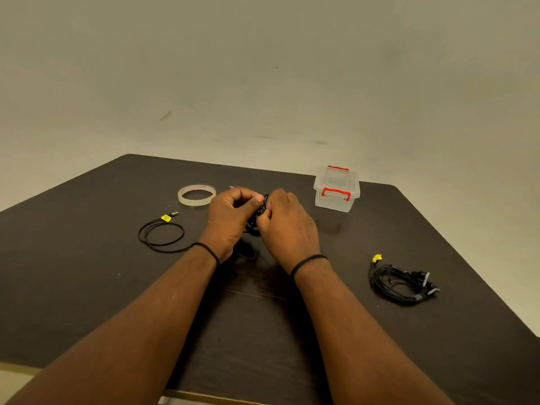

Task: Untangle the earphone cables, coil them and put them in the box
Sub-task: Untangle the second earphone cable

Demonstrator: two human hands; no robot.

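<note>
1. left hand (230,213) and right hand (282,220) meet just above the table (87,287), fingers of both curled and pinching a small black cable bunch (257,220) between them; looks like coiling or picking at a knot, can't tell which.
2. the cable tail (160,233) trails left from under the left wrist in a loose double loop, ending in a jack with a yellow tag; probably left slack so it feeds in freely.
3. second earphone bundle (401,283), black, messy, yellow tag, lies well apart at right, untouched.
4. box (336,190): clear plastic, red latches, lid on, far right of the hands; nothing visible inside.
5. tape roll (196,194), clear ring, lies flat just beyond the left hand, likely for binding coils.
6. table is dark, matte, wood-grained.
</note>
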